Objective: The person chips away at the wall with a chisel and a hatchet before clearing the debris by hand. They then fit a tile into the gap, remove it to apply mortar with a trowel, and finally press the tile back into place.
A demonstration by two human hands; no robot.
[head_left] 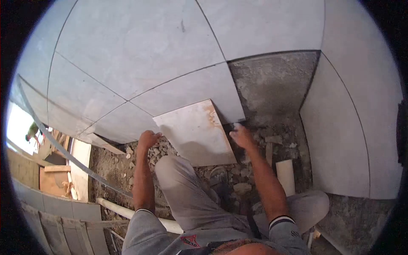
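Note:
A loose pale tile (191,136) with brownish stains along its right side leans against the lower wall in front of my knee. My left hand (148,139) is just off its left edge, fingers curled in with nothing seen in them. Right of the tile is my right hand (242,136), its thumb and whitish forefinger apart, fingertips close to the lower corner of a fixed wall tile (199,91). Above and right of that hand, a bare grey cement patch (274,80) lies between the tiled surfaces.
Broken rubble (242,187) covers the ground around my feet. A white pipe (117,208) lies at left, and a short pipe piece (285,176) stands at right. A grey strip (76,159) slants across the left side. Boards (55,180) and another person (33,131) appear beyond it.

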